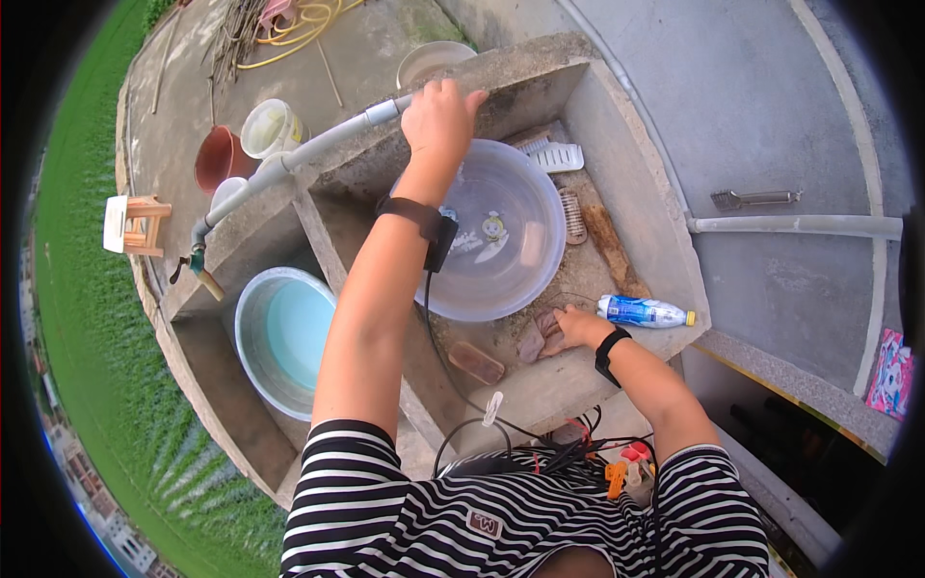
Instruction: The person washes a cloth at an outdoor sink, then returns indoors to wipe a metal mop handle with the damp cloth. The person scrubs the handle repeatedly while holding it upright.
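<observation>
My left hand (439,119) is at the far ledge of a concrete sink, its fingers curled and its thumb pointing right. It overlaps the end of a grey plastic pipe (332,137); whether it grips the pipe or the ledge is hidden. Below that wrist sits a translucent plastic basin (506,282) with a cartoon print and a pale bar, possibly soap, showing inside. My right hand (576,327) holds a crumpled greyish-pink cloth (532,342) on the sink floor. Beside it are a blue-labelled plastic bottle (644,311) and a brown oblong block (476,363).
A concrete divider (321,235) separates the compartment holding a metal basin (249,376) with bluish liquid. A tap (195,261) ends the pipe. Along the right lie a scrubbing brush (573,217), a white slotted tray (556,157) and a wood piece (611,249). Black cables hang before my body.
</observation>
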The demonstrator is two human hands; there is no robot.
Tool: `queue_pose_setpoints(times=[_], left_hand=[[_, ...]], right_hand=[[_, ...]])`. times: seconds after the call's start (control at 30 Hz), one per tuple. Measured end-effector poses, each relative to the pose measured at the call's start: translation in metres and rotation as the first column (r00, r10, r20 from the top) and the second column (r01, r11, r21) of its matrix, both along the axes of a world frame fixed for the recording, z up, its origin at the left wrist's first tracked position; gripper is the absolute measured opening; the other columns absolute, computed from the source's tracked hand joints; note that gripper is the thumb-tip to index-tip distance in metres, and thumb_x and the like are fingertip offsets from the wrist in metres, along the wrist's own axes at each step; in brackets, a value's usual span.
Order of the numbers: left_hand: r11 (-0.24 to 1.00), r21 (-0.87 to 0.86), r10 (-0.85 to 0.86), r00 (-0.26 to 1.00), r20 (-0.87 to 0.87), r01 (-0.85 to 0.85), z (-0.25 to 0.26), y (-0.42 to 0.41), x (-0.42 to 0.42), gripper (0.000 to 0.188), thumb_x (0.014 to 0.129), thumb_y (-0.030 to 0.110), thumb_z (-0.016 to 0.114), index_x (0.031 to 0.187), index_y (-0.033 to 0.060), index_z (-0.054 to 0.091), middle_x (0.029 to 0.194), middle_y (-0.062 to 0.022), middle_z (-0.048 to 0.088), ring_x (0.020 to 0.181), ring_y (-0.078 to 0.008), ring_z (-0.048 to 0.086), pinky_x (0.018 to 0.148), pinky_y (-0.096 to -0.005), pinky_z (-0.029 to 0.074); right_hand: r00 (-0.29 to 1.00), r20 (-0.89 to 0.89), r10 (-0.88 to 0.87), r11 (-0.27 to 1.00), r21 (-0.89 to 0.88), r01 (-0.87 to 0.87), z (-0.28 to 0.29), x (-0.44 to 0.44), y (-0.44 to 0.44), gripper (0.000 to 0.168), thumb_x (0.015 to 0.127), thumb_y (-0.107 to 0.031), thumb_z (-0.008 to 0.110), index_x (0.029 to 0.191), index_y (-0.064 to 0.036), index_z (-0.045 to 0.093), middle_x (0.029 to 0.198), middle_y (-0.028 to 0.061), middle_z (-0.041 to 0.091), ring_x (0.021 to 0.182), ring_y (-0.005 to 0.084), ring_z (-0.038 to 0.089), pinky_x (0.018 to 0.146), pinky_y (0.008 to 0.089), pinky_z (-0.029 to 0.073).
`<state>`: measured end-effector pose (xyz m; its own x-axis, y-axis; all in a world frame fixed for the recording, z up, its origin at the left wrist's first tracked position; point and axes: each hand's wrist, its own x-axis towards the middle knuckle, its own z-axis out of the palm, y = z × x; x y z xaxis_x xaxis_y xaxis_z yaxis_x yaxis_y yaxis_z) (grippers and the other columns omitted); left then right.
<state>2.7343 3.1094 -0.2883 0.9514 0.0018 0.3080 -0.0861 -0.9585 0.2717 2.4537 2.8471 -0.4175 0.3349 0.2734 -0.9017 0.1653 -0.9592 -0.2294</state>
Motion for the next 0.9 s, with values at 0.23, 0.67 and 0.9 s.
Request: queue_pose_setpoints(times=[0.23,0.67,0.9], left_hand=[[0.988,-0.121,0.061,0.970,-0.235,-0.091,0.033,-0.004,-0.004,0.047,0.090,0.043,0.065,0.118,0.0056,0.059,0.108,-0.0182,0.066,0.098,-0.0374,0.067,0.078,-0.0474,0.055],[0.963,-0.232,-0.073,0.695,-0.715,-0.137,0.005,0.108,-0.207,0.045,0.092,0.032,0.063,0.128,0.0058,0.060,0.123,-0.0215,0.058,0.106,-0.0404,0.063,0.093,-0.0463,0.051],[0.914,-0.317,-0.078,0.657,-0.750,-0.254,0.012,0.098,-0.267,0.048,0.092,0.035,0.064,0.129,0.0054,0.060,0.122,-0.0205,0.058,0.109,-0.0384,0.062,0.094,-0.0449,0.050]], right_hand=[[0.983,0.170,0.064,0.998,-0.039,-0.059,-0.002,-0.012,0.008,0.024,0.081,-0.010,0.066,0.102,-0.002,0.071,0.114,0.0221,0.068,0.102,0.0357,0.068,0.086,0.0433,0.055],[0.863,-0.384,-0.329,0.743,0.459,0.487,0.142,0.028,0.009,0.015,0.076,-0.005,0.064,0.092,-0.004,0.062,0.077,0.0006,0.061,0.067,0.0105,0.056,0.061,0.0265,0.047],[0.691,-0.532,-0.489,0.405,0.563,0.721,0.319,0.056,-0.004,0.014,0.075,-0.001,0.068,0.087,-0.003,0.061,0.078,-0.0026,0.055,0.070,0.0043,0.049,0.062,0.0196,0.039]])
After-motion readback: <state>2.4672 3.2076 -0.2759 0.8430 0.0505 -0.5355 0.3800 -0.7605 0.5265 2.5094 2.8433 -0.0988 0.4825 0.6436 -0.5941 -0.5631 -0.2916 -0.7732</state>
